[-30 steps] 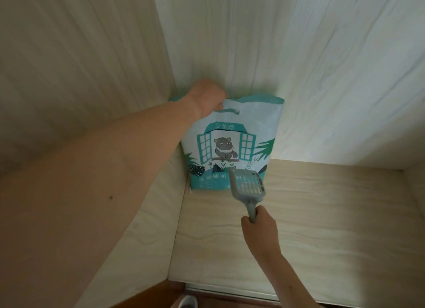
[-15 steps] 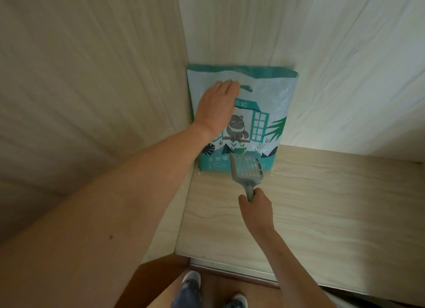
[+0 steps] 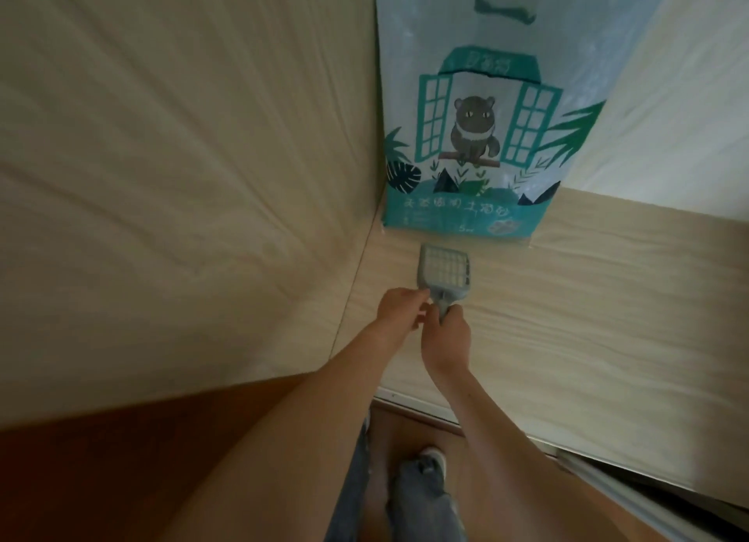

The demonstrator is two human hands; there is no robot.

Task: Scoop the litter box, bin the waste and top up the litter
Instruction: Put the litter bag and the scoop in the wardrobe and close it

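Both hands (image 3: 427,322) on scoop (image 3: 444,274)

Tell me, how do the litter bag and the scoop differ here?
The litter bag stands upright in the corner against the back wall, untouched; the scoop is low over the shelf, its handle gripped by the right hand, with the left hand at its neck. The bag is far larger, printed with a cat at a window; the scoop is plain grey with a slotted grid. Both are by the same shelf corner.
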